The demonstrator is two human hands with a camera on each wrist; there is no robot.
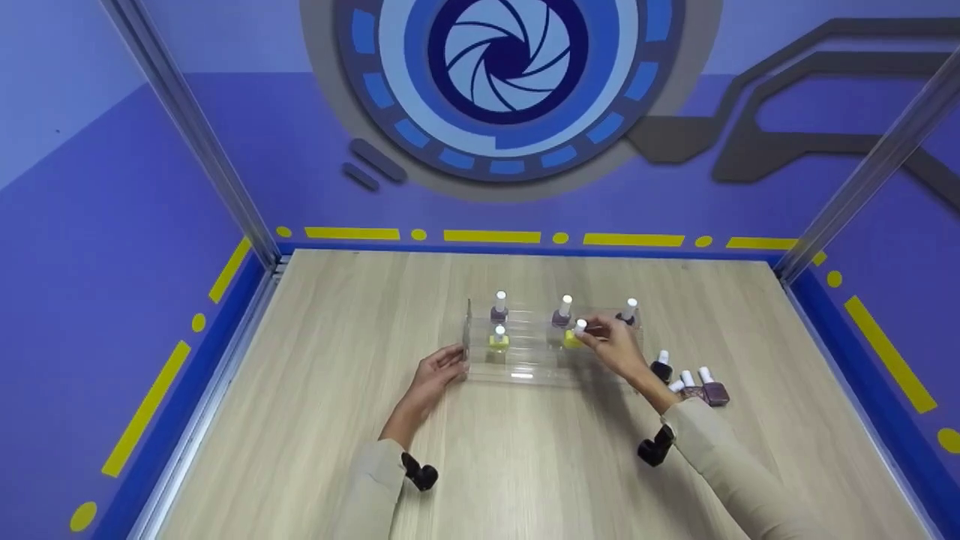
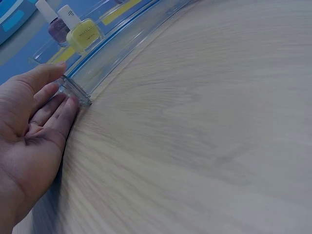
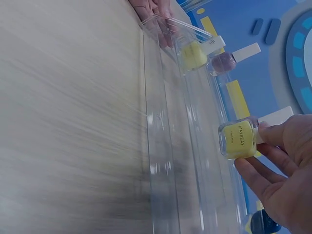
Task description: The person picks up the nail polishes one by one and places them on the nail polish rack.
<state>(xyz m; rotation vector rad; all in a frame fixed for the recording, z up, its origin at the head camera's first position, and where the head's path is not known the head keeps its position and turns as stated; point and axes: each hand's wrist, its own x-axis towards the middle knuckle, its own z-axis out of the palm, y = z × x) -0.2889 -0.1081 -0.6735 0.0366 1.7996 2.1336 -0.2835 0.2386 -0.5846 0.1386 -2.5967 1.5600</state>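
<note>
A clear stepped display rack (image 1: 540, 379) stands on the table. Between thumb and fingers, my right hand (image 1: 616, 351) pinches a yellow nail polish bottle (image 3: 239, 140) with a white cap, upright at the front tier. At the rack's left end, the fingertips of my left hand (image 1: 435, 376) touch the end panel, fingers only slightly bent. Another yellow nail polish bottle (image 2: 85, 35) stands on the tier near that end. Behind it is a mauve bottle (image 1: 499, 310); a second mauve bottle (image 1: 561, 315) and a dark bottle (image 1: 627, 315) share the back tier.
Right of the rack, a black nail polish bottle (image 1: 661, 369), a purple bottle (image 1: 716, 394) and a glittery one (image 1: 691, 392) sit close together on the wooden table (image 1: 525, 472), with another white cap among them. Blue panel walls (image 1: 225, 150) enclose the table's back and sides.
</note>
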